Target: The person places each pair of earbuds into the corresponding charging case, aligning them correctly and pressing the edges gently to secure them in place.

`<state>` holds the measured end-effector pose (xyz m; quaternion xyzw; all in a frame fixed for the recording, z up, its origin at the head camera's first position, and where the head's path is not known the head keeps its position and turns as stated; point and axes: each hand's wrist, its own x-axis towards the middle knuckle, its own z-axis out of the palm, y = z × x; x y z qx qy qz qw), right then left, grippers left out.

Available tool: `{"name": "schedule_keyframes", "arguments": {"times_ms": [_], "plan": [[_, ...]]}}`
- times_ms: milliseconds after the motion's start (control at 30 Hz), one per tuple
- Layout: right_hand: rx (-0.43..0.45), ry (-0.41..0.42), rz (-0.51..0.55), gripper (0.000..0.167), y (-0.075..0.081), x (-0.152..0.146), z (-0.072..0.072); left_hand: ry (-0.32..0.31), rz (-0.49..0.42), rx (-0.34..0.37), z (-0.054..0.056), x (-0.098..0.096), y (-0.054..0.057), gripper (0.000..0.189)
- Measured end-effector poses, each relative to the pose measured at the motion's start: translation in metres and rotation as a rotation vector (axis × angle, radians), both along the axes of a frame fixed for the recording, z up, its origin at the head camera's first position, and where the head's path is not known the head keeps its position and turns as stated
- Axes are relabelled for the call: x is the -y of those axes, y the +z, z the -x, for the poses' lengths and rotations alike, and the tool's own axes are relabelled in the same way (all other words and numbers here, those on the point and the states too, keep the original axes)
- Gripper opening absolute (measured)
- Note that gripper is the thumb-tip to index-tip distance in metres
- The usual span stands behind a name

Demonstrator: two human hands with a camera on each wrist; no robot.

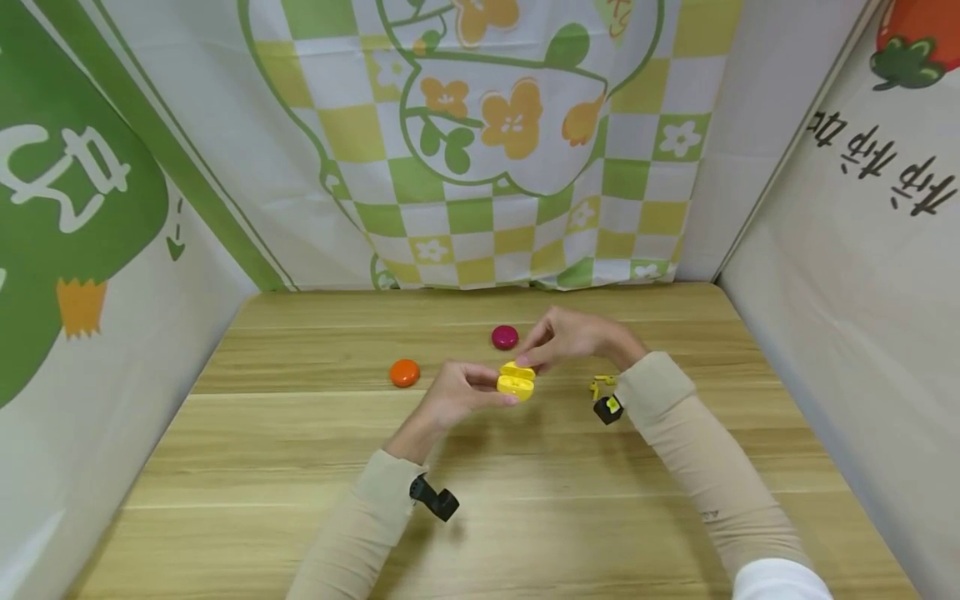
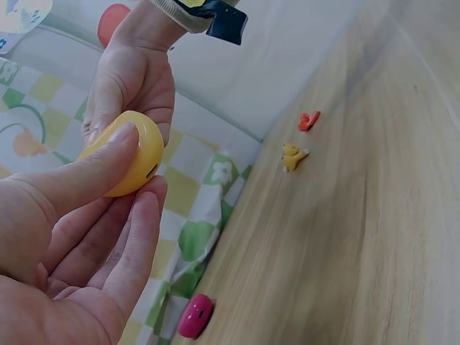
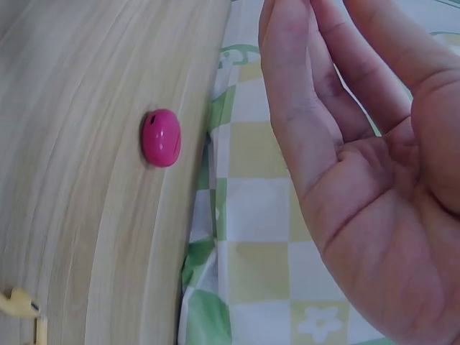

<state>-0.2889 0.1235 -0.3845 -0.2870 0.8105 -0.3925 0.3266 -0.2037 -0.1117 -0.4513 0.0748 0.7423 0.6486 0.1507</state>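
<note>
A yellow earbud case [image 1: 516, 385] is held above the table with its lid raised. The left hand [image 1: 459, 395] pinches its body between thumb and fingers; in the left wrist view the thumb lies across the case [image 2: 144, 159]. At the lid, the right hand [image 1: 562, 337] pinches the edge with thumb and fingertips. The right wrist view shows this hand's palm [image 3: 381, 194], with its fingertips cut off. Two small earbuds [image 1: 595, 389] lie on the table near the right wrist; one looks reddish in the left wrist view.
On the wooden table [image 1: 300, 467], a magenta case [image 1: 505, 337] lies behind the hands and an orange case [image 1: 405, 372] to the left. Fabric walls [image 1: 825, 275] with prints enclose the table at the back and both sides.
</note>
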Motion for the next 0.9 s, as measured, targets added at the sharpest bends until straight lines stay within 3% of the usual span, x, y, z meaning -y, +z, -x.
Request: {"name": "schedule_keyframes", "arguments": {"times_ms": [400, 900], "plan": [[0.007, -0.018, -0.065, 0.020, 0.003, -0.016, -0.008, -0.005, 0.019, -0.014, -0.007, -0.018, -0.006, 0.029], [-0.049, -0.088, -0.172, 0.024, 0.001, -0.043, -0.005, 0.031, 0.007, 0.009, -0.011, -0.017, -0.018, 0.032]]}}
